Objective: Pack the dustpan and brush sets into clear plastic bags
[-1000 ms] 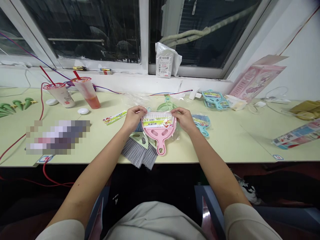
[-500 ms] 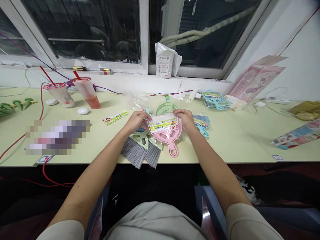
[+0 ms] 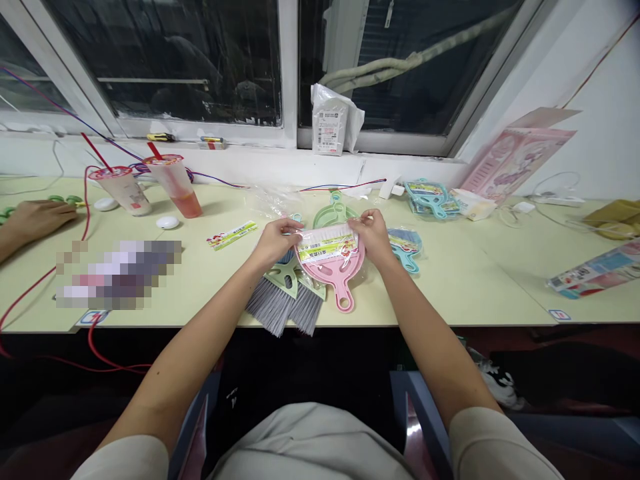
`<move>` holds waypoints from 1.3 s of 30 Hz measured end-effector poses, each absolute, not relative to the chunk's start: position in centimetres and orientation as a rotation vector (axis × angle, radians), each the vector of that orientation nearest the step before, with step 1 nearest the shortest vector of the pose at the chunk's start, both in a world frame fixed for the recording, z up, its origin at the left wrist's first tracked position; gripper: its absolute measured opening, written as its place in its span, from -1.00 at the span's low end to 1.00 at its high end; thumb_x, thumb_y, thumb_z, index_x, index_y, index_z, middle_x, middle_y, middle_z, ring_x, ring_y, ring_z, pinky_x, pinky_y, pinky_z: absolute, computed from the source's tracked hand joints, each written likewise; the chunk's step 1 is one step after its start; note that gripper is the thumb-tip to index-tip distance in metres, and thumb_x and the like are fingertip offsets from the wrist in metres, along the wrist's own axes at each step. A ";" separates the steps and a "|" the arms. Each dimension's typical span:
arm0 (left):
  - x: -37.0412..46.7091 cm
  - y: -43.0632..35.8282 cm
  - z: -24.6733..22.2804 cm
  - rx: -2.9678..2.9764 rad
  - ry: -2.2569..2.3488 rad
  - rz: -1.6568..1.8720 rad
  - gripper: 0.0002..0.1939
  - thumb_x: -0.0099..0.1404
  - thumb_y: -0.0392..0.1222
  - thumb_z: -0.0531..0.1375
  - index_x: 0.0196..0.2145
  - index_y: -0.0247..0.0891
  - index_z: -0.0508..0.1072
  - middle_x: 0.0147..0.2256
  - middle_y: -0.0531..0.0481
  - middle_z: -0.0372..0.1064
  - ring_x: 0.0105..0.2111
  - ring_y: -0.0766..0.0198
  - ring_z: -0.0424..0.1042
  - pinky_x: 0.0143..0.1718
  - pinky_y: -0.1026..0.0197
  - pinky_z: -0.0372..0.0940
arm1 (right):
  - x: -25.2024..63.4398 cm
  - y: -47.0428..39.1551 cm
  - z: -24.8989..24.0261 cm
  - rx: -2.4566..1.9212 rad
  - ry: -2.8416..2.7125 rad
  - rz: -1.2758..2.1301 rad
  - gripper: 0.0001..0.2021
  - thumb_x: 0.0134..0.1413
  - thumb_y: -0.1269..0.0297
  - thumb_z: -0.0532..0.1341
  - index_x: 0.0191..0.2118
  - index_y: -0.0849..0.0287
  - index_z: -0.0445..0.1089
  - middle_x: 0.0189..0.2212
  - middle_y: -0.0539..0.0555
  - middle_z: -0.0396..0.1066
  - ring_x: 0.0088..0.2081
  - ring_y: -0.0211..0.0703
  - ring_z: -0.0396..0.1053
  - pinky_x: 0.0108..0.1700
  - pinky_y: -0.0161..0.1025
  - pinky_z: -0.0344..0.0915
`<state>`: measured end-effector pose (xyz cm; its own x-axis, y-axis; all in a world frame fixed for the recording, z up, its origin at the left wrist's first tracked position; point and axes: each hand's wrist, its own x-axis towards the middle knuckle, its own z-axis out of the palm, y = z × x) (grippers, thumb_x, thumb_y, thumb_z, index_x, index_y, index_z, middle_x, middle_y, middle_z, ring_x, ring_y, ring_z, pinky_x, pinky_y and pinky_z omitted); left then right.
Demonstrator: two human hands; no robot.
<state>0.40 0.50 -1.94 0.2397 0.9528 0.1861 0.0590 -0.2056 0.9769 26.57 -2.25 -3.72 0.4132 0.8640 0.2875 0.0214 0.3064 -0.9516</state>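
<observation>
A small pink dustpan (image 3: 333,267) sits in a clear plastic bag with a printed label, its handle pointing towards me. My left hand (image 3: 275,241) is closed on the bag's upper left corner, and my right hand (image 3: 373,237) pinches the upper right one. Under and beside my left hand lie grey-bristled brushes (image 3: 273,305) with light green heads. Behind the bag is a green dustpan (image 3: 334,211). To the right of my right hand rests a blue dustpan (image 3: 407,251). A loose printed label strip (image 3: 231,235) lies left of my left hand.
Two drink cups (image 3: 175,187) with red straws stand at the back left. Another person's hand (image 3: 47,219) rests at the far left. Packed blue dustpans (image 3: 431,199) lie at the back right, near a pink box (image 3: 517,157). A red cable (image 3: 86,207) runs down the left side.
Another person's hand has come in at the far left over the green items. My right fingers have shifted slightly on the bag; the pink dustpan stays almost in place.
</observation>
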 end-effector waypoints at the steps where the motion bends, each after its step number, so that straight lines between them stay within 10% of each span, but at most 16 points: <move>1: 0.4 0.5 -1.9 1.523 0.989 1.161 -0.72 0.03 -0.36 0.39 -0.24 -0.28 0.61 -0.30 -0.05 0.50 -0.39 0.26 0.46 -0.38 0.22 0.38 | 26.7 -2.2 -3.7 -1.138 -0.990 0.762 -0.54 -0.23 0.17 0.48 -0.17 -0.01 0.34 -0.33 -0.06 0.52 -0.23 -0.04 0.52 -0.12 -0.11 0.45; 15: -0.6 0.1 -0.6 1.109 0.821 0.876 -0.83 0.23 -0.26 0.45 -0.30 -0.39 0.58 -0.34 -0.23 0.59 -0.30 0.14 0.61 -0.12 0.02 0.54 | 27.4 -1.5 -4.0 -1.128 -0.946 0.706 -0.62 -0.22 0.13 0.41 -0.20 0.13 0.58 -0.32 0.08 0.57 -0.21 0.05 0.51 -0.13 -0.06 0.43; 32: 0.6 0.1 -0.4 1.151 0.663 0.982 -0.58 0.11 -0.04 0.52 -0.16 -0.31 0.56 -0.28 -0.12 0.56 -0.36 0.23 0.55 -0.30 0.16 0.45 | 26.6 -2.1 -3.4 -1.081 -1.027 0.584 -0.66 -0.06 0.06 0.35 -0.14 0.08 0.51 -0.20 0.12 0.56 -0.13 0.06 0.49 -0.07 -0.04 0.41; 39: 2.1 0.8 -1.3 1.245 0.762 1.011 -0.74 -0.03 -0.22 0.50 -0.40 -0.32 0.56 -0.39 -0.11 0.54 -0.37 0.16 0.54 -0.32 0.13 0.43 | 25.9 -2.8 -2.8 -1.073 -1.040 0.599 -0.67 -0.04 0.07 0.35 -0.13 0.07 0.50 -0.22 0.12 0.56 -0.14 0.07 0.49 -0.10 -0.04 0.41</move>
